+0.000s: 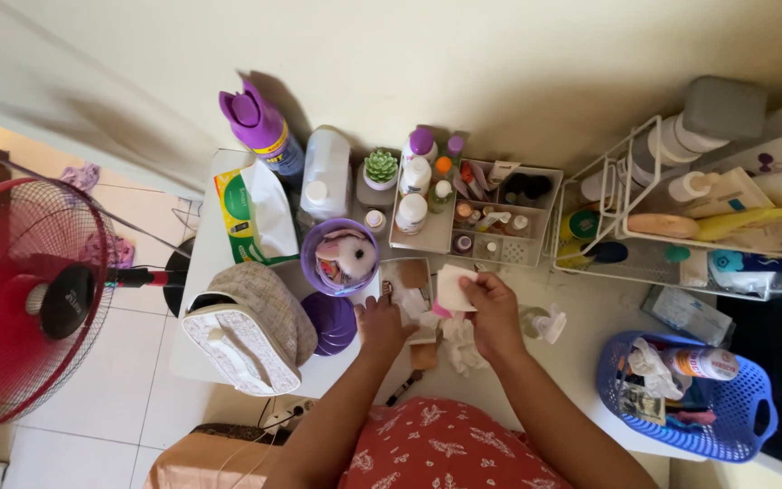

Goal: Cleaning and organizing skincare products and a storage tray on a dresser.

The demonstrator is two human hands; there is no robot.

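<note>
Pinching a white tissue [452, 288], the right hand [492, 312] grips; left hand [380, 324] rests curled on crumpled tissues [456, 344], grip unclear; green-white tissue pack [248, 213] at ten o'clock, table edge [194, 272] beyond.

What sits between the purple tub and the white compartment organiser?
In the head view, a small white jar sits between the purple tub and the organiser.

You look down through soft, even daylight; the spray can [262, 129] throws shadow on the wall, and wide-angle edges bend.
</note>
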